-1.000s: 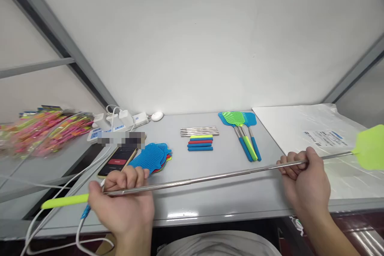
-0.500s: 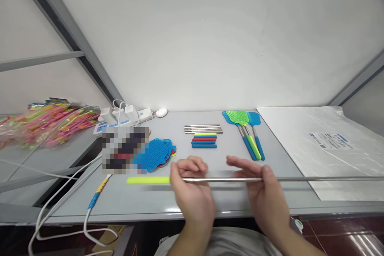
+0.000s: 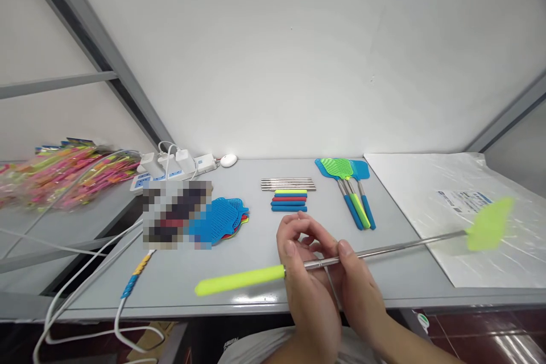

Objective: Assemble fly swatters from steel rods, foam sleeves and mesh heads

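Across the front of the table, both hands hold a yellow-green fly swatter (image 3: 241,280) with a telescopic metal rod. Its handle points left and its blurred head is at the right, slightly higher. My left hand (image 3: 309,276) is closed around the rod just beside the handle. Close by, my right hand (image 3: 360,290) pinches the rod with the thumb on top; its other fingers are partly hidden. Beyond my hands lie several loose handles (image 3: 289,203) in blue, red and yellow-green, with several thin metal rods (image 3: 288,184) behind them.
Blue swatter heads (image 3: 219,219) are stacked at left, red and yellow edges underneath. Finished-looking fly swatters (image 3: 356,205) lie right of centre. A white wrapped sheet (image 3: 409,199) covers the right side. A power strip (image 3: 170,173), cables and bagged colourful items (image 3: 77,173) are at left.
My hands have come together along the rod, the left moving right. The exposed rod is shorter, and the swatter's head has come into view at right. The swatter now tilts up to the right.
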The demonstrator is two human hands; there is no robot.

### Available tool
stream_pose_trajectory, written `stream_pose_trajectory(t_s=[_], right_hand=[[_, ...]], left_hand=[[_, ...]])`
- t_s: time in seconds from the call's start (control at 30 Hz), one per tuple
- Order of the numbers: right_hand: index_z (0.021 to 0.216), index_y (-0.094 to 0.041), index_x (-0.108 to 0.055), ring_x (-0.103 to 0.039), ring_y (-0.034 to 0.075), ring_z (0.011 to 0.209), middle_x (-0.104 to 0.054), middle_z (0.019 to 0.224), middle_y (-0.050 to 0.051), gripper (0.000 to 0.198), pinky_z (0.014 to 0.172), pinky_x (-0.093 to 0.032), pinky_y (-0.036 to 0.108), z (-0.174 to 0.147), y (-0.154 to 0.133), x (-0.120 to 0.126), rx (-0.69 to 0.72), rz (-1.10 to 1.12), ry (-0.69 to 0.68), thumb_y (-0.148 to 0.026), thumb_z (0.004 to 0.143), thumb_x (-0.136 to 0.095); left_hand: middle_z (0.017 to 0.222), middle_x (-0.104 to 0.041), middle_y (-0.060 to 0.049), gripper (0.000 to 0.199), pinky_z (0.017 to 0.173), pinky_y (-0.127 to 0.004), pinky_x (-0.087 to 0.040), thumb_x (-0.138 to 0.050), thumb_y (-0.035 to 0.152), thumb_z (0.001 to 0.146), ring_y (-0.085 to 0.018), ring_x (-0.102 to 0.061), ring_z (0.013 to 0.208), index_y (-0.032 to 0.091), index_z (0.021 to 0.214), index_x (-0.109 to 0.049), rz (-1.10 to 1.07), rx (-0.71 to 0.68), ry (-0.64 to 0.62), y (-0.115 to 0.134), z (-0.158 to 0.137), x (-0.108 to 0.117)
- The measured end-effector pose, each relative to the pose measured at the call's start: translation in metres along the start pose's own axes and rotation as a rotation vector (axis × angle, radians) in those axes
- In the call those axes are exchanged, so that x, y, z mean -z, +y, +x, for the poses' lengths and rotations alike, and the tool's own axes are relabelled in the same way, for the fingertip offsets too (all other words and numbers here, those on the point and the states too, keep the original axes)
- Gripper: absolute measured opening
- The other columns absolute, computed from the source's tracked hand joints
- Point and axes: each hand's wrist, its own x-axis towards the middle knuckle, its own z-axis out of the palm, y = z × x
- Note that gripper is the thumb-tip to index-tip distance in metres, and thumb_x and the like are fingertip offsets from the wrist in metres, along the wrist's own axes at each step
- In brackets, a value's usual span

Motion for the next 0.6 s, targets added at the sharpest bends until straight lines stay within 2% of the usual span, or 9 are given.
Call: stream_pose_trajectory(t_s=[0.1,0.2,0.27,0.37,0.47,0.6], right_hand=[[0.131,-0.034,-0.059,-0.040,0.026,0.135,-0.049,0.146,-0.001,0.045,0.109,-0.031,0.043,0.002,-0.007,0.009,0.047,-0.018,-0.032,-0.054,0.096,-0.039],[0.124,-0.031,-0.066,-0.044,0.027,0.133,-0.058,0.137,0.003,0.048,0.105,-0.034,0.044,0.006,-0.013,0.017,0.038,0.117,0.012,-0.055,0.097,-0.034],[0.119,-0.028,-0.069,-0.049,0.028,0.129,-0.064,0.130,0.006,0.055,0.102,-0.037,0.044,0.012,-0.018,0.022,0.020,0.243,0.066,-0.058,0.097,-0.028],[0.113,-0.025,-0.072,-0.056,0.029,0.122,-0.068,0.123,0.009,0.060,0.093,-0.044,0.041,0.022,-0.027,0.033,0.030,0.342,0.175,-0.063,0.094,-0.030],[0.109,-0.025,-0.073,-0.061,0.027,0.115,-0.070,0.119,0.009,0.054,0.084,-0.049,0.037,0.030,-0.036,0.049,0.059,0.369,0.310,-0.062,0.092,-0.037],[0.105,-0.024,-0.073,-0.065,0.023,0.108,-0.073,0.110,0.008,0.043,0.082,-0.050,0.035,0.038,-0.042,0.063,0.096,0.405,0.425,-0.051,0.094,-0.041]], left_hand=[[0.105,-0.057,-0.005,0.028,0.082,-0.031,-0.048,-0.042,0.048,0.095,-0.018,-0.055,0.099,0.028,0.105,-0.059,-0.060,0.040,-0.011,0.005,0.012,0.010],[0.094,-0.055,-0.002,0.028,0.076,-0.029,-0.048,-0.045,0.045,0.094,-0.015,-0.055,0.083,0.023,0.086,-0.059,-0.182,-0.008,0.009,0.020,0.027,0.020],[0.082,-0.051,0.000,0.030,0.072,-0.028,-0.047,-0.048,0.042,0.092,-0.013,-0.051,0.073,0.020,0.073,-0.053,-0.241,-0.041,0.033,0.033,0.037,0.026],[0.071,-0.044,0.002,0.030,0.071,-0.029,-0.048,-0.050,0.037,0.091,-0.012,-0.047,0.066,0.019,0.066,-0.047,-0.306,-0.055,0.098,0.054,0.053,0.035],[0.070,-0.044,0.002,0.026,0.067,-0.028,-0.048,-0.050,0.033,0.089,-0.011,-0.045,0.064,0.019,0.068,-0.047,-0.349,-0.087,0.164,0.069,0.067,0.047],[0.074,-0.049,0.003,0.008,0.064,-0.027,-0.047,-0.053,0.022,0.084,-0.010,-0.047,0.062,0.019,0.077,-0.052,-0.385,-0.115,0.172,0.081,0.084,0.062]])
